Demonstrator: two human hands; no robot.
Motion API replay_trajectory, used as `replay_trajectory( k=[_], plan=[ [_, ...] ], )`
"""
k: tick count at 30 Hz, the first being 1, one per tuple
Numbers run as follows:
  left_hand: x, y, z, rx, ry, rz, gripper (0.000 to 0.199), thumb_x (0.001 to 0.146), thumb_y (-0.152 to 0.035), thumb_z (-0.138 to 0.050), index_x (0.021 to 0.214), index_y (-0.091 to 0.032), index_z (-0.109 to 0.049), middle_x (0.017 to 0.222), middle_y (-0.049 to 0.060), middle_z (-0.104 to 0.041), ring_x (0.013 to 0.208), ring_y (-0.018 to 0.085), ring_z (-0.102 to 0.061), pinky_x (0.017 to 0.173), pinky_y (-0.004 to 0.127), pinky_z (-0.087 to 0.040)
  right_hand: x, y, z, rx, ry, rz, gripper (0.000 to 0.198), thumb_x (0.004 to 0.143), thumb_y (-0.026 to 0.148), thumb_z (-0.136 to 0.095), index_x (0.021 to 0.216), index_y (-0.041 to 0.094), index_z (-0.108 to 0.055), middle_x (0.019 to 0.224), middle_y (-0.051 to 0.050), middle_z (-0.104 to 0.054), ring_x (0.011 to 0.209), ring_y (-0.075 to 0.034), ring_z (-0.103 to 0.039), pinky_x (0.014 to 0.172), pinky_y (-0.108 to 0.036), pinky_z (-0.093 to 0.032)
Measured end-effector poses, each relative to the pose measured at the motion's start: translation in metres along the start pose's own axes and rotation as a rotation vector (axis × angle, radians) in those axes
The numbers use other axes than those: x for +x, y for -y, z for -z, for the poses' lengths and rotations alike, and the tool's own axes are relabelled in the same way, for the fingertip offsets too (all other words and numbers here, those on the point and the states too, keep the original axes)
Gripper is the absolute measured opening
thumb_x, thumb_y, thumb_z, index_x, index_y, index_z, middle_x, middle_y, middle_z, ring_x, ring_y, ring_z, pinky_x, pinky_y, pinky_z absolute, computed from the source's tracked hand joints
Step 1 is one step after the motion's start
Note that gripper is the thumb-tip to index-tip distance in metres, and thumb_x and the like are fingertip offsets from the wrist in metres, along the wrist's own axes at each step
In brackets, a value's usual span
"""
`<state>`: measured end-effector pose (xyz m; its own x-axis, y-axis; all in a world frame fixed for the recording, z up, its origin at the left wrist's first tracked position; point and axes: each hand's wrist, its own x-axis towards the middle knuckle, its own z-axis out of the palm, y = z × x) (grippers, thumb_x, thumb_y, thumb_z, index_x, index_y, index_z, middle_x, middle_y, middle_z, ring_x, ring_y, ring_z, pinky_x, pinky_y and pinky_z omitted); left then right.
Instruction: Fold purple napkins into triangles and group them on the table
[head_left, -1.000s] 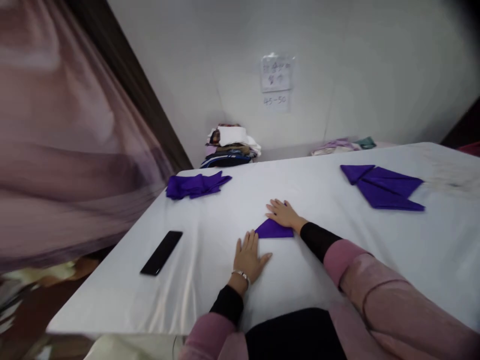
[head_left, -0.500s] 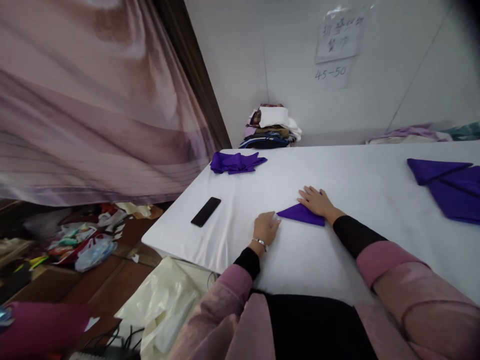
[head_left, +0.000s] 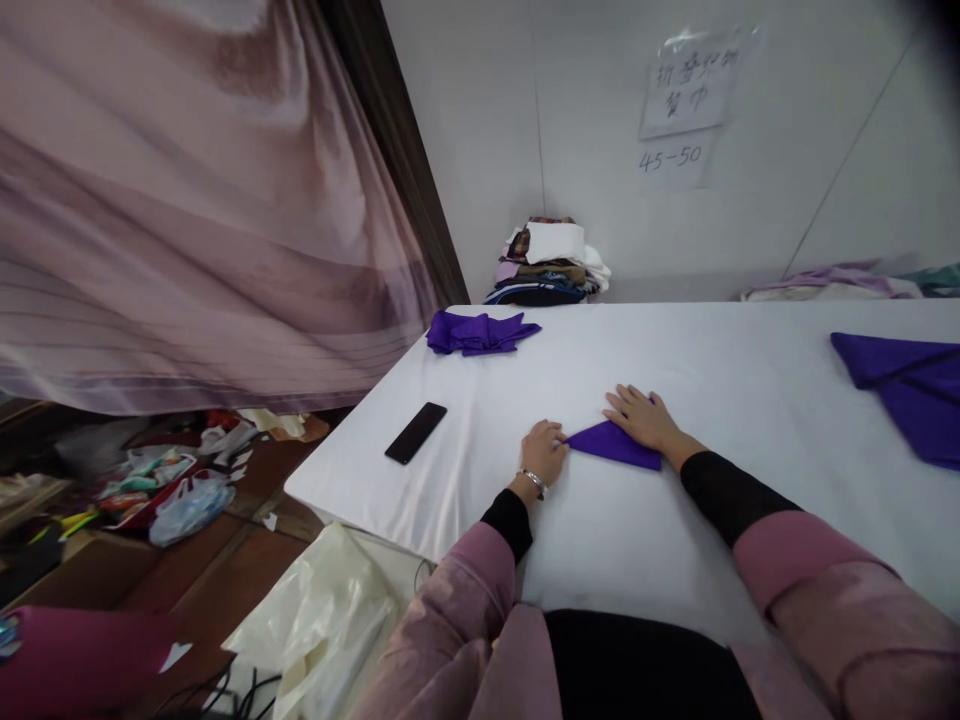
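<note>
A purple cloth napkin [head_left: 615, 446], folded into a narrow triangle, lies on the white-covered table in front of me. Its sharp tip points left, where my left hand [head_left: 544, 453] has its fingers closed at that point. My right hand [head_left: 643, 417] rests flat over the wider right part, fingers stretched out and apart, hiding its upper edge. Further right are folded purple napkins [head_left: 919, 390], cut off by the view's edge. A crumpled purple cloth [head_left: 480, 334] sits near the table's far left corner.
A black phone [head_left: 416, 432] lies on the table [head_left: 465, 520] to the left. Behind the table's far edge is a stack of folded clothes [head_left: 551, 265]. A pale plastic bag [head_left: 322, 600] hangs by the near left edge. A pink curtain [head_left: 210, 200] borders the left side.
My left hand has moved up to the napkin's left tip, its fingers now at the point. My right hand stays flat on the cloth. The whole view has shifted slightly.
</note>
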<state>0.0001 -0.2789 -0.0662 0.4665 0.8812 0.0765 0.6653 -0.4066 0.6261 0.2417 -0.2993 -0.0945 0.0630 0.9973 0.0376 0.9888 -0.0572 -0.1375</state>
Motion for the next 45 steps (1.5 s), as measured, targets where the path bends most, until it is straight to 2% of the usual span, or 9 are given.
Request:
replay_trajectory(
  k=[7,14,22,28,32,35,39,45],
  plan=[
    [0.003,0.008,-0.001,0.028,0.072,-0.099,0.023,0.072,-0.008,-0.052,0.087,-0.022,-0.063,0.126,0.001,-0.056,0.134,0.020,-0.030,0.112,0.043,-0.023,-0.001,0.000,-0.005,-0.001,-0.032,-0.002,0.059,0.090,0.054,-0.019,0.137,0.025,-0.041,0.148,-0.009,-0.032,0.136,-0.028,-0.025,0.104,-0.054,-0.022],
    [0.004,0.005,0.005,0.075,0.143,-0.174,0.024,0.070,-0.011,-0.049,0.086,-0.022,-0.062,0.126,0.002,-0.055,0.135,0.022,-0.028,0.112,0.050,-0.017,0.000,-0.002,-0.012,-0.027,-0.053,0.000,0.060,0.090,0.055,-0.018,0.136,0.026,-0.042,0.148,-0.008,-0.033,0.136,-0.027,-0.024,0.104,-0.054,-0.023],
    [0.009,0.008,0.001,0.091,0.137,-0.234,0.023,0.070,-0.010,-0.050,0.086,-0.022,-0.062,0.121,0.002,-0.057,0.134,0.021,-0.030,0.112,0.047,-0.016,-0.001,-0.002,-0.009,-0.036,-0.036,-0.013,0.059,0.091,0.055,-0.019,0.137,0.025,-0.042,0.148,-0.008,-0.033,0.136,-0.027,-0.025,0.105,-0.053,-0.023],
    [0.009,0.007,0.005,0.118,0.099,-0.221,0.022,0.074,-0.007,-0.046,0.071,-0.020,-0.063,0.110,0.002,-0.062,0.125,0.019,-0.041,0.110,0.043,-0.020,-0.005,0.005,0.006,-0.047,0.008,-0.019,0.060,0.092,0.054,-0.018,0.139,0.023,-0.039,0.149,-0.009,-0.030,0.137,-0.027,-0.023,0.105,-0.052,-0.022],
    [0.007,0.008,0.008,0.077,0.055,-0.167,0.022,0.075,-0.006,-0.048,0.077,-0.021,-0.064,0.118,0.002,-0.060,0.125,0.018,-0.040,0.111,0.040,-0.020,-0.006,0.008,0.010,-0.045,0.018,-0.023,0.061,0.092,0.054,-0.017,0.139,0.022,-0.039,0.149,-0.010,-0.030,0.137,-0.027,-0.022,0.105,-0.053,-0.021],
    [0.006,0.008,0.006,0.047,0.031,-0.125,0.014,0.081,-0.016,-0.051,0.082,-0.022,-0.064,0.119,0.002,-0.059,0.122,0.018,-0.043,0.111,0.041,-0.020,-0.005,0.007,0.008,-0.044,0.004,-0.015,0.061,0.092,0.054,-0.016,0.138,0.022,-0.040,0.149,-0.010,-0.031,0.136,-0.027,-0.023,0.105,-0.053,-0.022],
    [0.005,0.008,0.003,0.055,0.076,-0.143,0.010,0.084,-0.030,-0.056,0.081,-0.023,-0.062,0.121,0.001,-0.058,0.127,0.020,-0.038,0.112,0.048,-0.014,-0.004,0.005,0.005,-0.027,-0.020,-0.013,0.061,0.092,0.055,-0.016,0.138,0.024,-0.040,0.149,-0.009,-0.031,0.136,-0.027,-0.024,0.105,-0.054,-0.022],
    [0.007,0.009,0.004,0.095,0.132,-0.175,0.014,0.088,-0.023,-0.049,0.079,-0.022,-0.060,0.120,0.000,-0.057,0.131,0.019,-0.034,0.112,0.049,-0.012,-0.004,0.004,0.005,-0.005,-0.025,-0.013,0.064,0.091,0.059,-0.015,0.138,0.025,-0.040,0.149,-0.009,-0.031,0.136,-0.028,-0.024,0.105,-0.054,-0.022]
  ],
)
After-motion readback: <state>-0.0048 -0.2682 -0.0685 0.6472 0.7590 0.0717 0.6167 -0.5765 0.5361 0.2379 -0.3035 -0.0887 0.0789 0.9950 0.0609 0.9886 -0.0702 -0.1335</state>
